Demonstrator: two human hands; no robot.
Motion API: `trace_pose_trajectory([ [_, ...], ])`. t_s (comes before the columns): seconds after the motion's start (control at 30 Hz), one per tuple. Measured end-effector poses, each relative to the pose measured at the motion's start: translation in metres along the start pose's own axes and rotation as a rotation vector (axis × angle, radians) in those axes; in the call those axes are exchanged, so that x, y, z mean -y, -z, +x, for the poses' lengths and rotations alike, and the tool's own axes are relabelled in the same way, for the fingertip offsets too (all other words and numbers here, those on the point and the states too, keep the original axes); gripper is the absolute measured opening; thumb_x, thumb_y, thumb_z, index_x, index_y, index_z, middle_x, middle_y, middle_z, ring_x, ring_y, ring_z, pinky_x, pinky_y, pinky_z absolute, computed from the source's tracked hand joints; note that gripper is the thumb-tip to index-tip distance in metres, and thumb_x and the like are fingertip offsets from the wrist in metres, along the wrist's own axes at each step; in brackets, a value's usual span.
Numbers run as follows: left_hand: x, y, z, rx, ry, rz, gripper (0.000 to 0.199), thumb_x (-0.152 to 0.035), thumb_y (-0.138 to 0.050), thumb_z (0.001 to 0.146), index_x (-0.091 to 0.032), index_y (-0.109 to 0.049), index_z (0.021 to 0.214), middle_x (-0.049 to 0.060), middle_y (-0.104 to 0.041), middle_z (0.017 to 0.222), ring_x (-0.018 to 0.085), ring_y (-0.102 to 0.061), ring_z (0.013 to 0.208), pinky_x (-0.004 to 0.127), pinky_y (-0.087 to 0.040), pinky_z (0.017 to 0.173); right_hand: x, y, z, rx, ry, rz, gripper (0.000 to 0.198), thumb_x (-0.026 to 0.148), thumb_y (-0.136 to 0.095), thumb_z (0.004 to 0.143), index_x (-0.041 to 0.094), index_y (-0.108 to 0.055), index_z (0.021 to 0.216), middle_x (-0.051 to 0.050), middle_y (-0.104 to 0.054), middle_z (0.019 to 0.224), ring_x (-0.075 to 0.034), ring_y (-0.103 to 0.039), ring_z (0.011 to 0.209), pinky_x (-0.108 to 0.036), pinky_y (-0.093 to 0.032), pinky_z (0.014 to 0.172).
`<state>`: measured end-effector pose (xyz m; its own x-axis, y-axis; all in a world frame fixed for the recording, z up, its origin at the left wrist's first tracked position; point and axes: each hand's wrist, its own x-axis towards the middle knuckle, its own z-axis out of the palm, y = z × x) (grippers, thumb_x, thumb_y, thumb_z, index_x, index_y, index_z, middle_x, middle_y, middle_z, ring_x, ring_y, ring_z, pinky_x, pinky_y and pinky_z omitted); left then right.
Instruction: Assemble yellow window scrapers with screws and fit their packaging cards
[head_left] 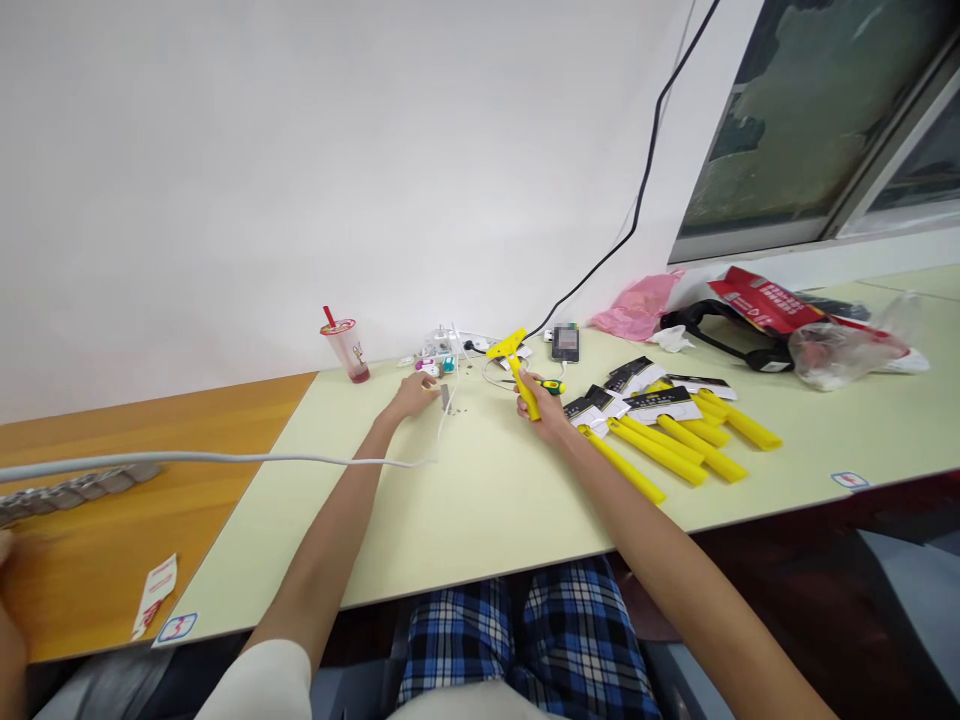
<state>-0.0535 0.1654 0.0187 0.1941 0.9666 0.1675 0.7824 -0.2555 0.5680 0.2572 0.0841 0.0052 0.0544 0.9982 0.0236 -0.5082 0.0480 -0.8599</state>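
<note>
My right hand (pixel 541 402) is closed around the handle of a yellow scraper (pixel 511 346), its wide T-shaped head pointing up and away. A screwdriver with a green and yellow handle (pixel 553 387) crosses at the same hand; whether the fingers also grip it is hard to see. My left hand (pixel 415 394) reaches over the table with fingers apart, beside a small flat grey metal piece (pixel 445 397). Several tiny bits (pixel 459 411) lie just right of that piece. To the right of my right hand are several yellow scraper handles (pixel 664 450) with black and white cards.
A cup with a red straw (pixel 351 352) stands by the wall. Plugs and cables (pixel 439 345) and a phone-like device (pixel 565 343) sit at the back. A white cable (pixel 300 457) stretches across from the left. Plastic bags (pixel 641 305) lie far right. Another person's arm (pixel 9 630) shows at left.
</note>
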Motion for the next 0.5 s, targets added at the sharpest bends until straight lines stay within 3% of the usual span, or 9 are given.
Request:
trace_pose_trajectory([
  [0.07,0.012,0.012,0.002,-0.011,0.073,0.020,0.037,-0.045,-0.086,0.076,-0.021,-0.071,0.100,0.013,-0.080,0.117,0.033,-0.071,0.116,0.040,-0.056,0.101,0.000,0.000,0.000,-0.001,-0.014,0.012,0.063,0.066,-0.101,0.070,0.025,-0.058,0.090,0.004,-0.065,0.078,-0.007,-0.048,0.047,-0.022,-0.035,0.036],
  [0.2,0.026,0.028,0.003,0.058,0.149,0.015,0.037,-0.046,-0.091,0.069,-0.021,-0.069,0.084,0.007,-0.079,0.092,0.026,-0.073,0.090,0.032,-0.054,0.080,0.002,-0.001,-0.003,0.007,-0.032,0.023,0.065,0.066,-0.103,0.068,0.025,-0.059,0.092,0.004,-0.067,0.078,-0.006,-0.050,0.047,-0.021,-0.036,0.037],
  [0.33,0.024,0.033,0.006,0.106,0.163,0.016,0.039,-0.047,-0.094,0.063,-0.021,-0.064,0.068,-0.002,-0.065,0.064,0.020,-0.064,0.068,0.028,-0.044,0.065,0.002,-0.002,-0.005,0.043,-0.026,0.017,0.065,0.067,-0.102,0.067,0.025,-0.061,0.094,0.004,-0.068,0.078,-0.006,-0.050,0.048,-0.021,-0.037,0.039],
  [0.43,0.017,0.038,0.008,0.049,0.164,-0.002,0.041,-0.043,-0.097,0.056,-0.020,-0.067,0.073,-0.001,-0.069,0.068,0.020,-0.065,0.070,0.027,-0.044,0.064,0.002,-0.002,-0.006,0.041,-0.020,0.014,0.063,0.065,-0.101,0.069,0.025,-0.060,0.092,0.004,-0.068,0.078,-0.007,-0.049,0.048,-0.021,-0.036,0.040],
  [0.5,0.010,0.047,0.008,-0.001,0.149,-0.026,0.039,-0.043,-0.095,0.060,-0.019,-0.072,0.081,0.001,-0.073,0.074,0.021,-0.068,0.075,0.028,-0.046,0.067,0.002,-0.002,-0.006,0.041,-0.016,0.011,0.061,0.064,-0.101,0.070,0.024,-0.060,0.091,0.004,-0.067,0.078,-0.006,-0.049,0.048,-0.021,-0.035,0.040],
])
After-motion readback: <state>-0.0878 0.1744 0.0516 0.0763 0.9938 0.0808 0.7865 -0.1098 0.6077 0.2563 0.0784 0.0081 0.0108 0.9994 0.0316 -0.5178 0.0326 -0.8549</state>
